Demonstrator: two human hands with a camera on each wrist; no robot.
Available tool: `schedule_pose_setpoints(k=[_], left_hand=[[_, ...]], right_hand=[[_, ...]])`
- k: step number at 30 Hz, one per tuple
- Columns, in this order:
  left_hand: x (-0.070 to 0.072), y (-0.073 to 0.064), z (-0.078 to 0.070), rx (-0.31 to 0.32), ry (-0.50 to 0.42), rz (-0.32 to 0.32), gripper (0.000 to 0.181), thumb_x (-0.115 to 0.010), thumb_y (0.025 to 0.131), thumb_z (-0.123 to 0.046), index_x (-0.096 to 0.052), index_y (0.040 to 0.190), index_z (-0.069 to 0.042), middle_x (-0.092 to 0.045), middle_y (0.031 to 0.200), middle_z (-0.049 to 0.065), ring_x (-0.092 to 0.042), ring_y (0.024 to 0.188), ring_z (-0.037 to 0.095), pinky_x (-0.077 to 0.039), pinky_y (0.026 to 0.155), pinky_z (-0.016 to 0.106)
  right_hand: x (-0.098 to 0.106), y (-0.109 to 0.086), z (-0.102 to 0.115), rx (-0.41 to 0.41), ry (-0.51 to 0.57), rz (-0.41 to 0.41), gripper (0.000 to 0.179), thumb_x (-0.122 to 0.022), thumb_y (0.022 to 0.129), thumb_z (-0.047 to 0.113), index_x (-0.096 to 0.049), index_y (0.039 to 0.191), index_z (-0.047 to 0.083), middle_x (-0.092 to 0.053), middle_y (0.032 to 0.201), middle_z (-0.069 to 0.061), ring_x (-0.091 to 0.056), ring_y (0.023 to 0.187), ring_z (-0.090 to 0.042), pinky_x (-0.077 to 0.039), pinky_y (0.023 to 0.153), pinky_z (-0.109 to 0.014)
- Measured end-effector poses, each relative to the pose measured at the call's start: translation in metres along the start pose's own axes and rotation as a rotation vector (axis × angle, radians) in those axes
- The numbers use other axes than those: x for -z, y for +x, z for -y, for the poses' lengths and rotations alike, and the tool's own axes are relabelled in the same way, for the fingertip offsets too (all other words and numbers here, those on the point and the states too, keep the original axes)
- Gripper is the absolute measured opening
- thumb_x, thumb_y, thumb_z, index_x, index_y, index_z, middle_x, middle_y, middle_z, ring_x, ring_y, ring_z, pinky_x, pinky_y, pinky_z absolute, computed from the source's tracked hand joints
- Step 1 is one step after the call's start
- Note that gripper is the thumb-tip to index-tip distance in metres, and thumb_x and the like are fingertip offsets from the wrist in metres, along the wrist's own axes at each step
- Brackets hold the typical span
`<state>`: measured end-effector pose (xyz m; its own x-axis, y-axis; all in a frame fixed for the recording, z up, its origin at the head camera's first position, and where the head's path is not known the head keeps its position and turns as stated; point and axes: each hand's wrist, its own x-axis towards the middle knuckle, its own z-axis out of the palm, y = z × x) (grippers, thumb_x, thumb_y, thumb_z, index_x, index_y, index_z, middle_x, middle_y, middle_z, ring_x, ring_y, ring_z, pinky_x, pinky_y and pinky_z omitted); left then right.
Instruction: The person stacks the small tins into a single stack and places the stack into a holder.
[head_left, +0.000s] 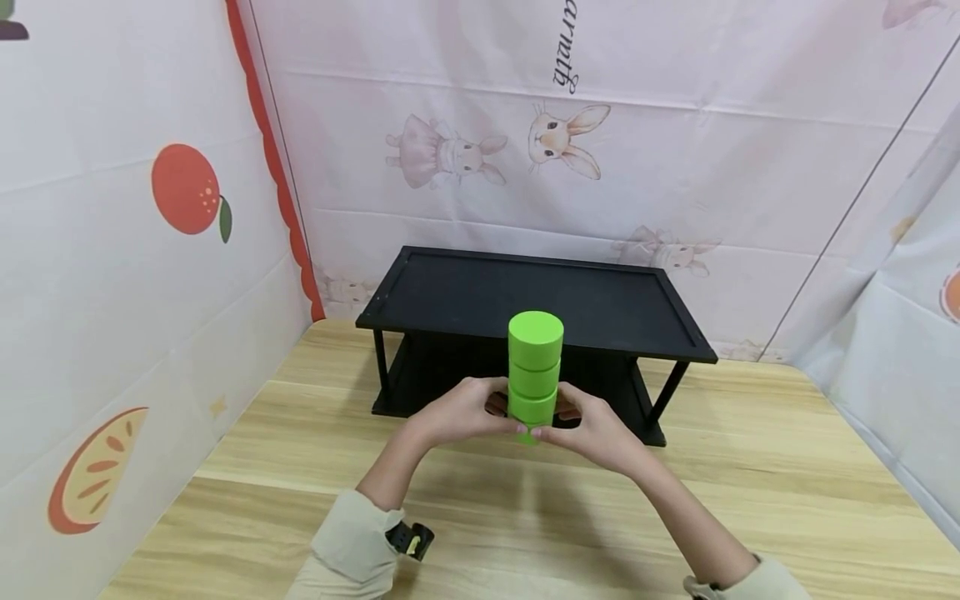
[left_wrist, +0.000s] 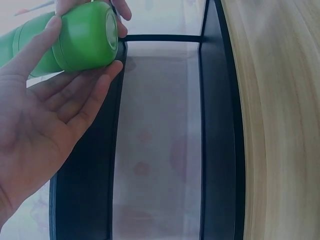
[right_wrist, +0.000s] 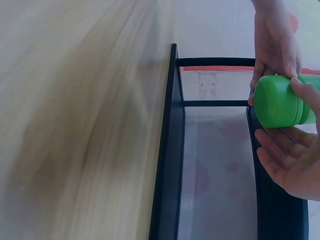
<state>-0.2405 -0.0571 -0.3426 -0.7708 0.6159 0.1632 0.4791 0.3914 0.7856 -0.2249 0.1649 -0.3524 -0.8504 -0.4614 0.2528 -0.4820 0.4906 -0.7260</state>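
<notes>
A bright green cylinder [head_left: 534, 367], ringed by grooves like stacked round sections, is held upright in front of the black shelf in the head view. My left hand [head_left: 467, 410] grips its lower part from the left, and my right hand [head_left: 598, 429] from the right. Both thumbs lie across its near side, close together, with the other fingers reaching round behind. In the left wrist view the green cylinder [left_wrist: 85, 37] shows a rounded end with a recessed base. The right wrist view has the same end of the cylinder [right_wrist: 275, 102] between both hands.
A black two-tier shelf [head_left: 540, 292] stands at the back of the wood-grain table [head_left: 465, 517], its top tier above a lower one on thin posts. Printed cloth [head_left: 480, 67] hangs behind it, and more cloth [head_left: 82, 292] hangs at the left side.
</notes>
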Motion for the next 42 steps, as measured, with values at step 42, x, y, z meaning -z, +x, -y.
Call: schedule_pose_setpoints(k=[42], left_hand=[[0.014,0.011,-0.007,-0.005,0.061,0.031,0.049,-0.073,0.080,-0.024,-0.054,0.121,-0.006,-0.060,0.108,0.000,-0.059,0.090,0.007,-0.048,0.078,0.022]], right_hand=[[0.009,0.009,0.005,-0.003,-0.007,-0.020,0.054,-0.076,0.075,0.030,-0.054,0.121,0.010,-0.060,0.106,-0.001,-0.058,0.094,-0.017,-0.047,0.082,-0.045]])
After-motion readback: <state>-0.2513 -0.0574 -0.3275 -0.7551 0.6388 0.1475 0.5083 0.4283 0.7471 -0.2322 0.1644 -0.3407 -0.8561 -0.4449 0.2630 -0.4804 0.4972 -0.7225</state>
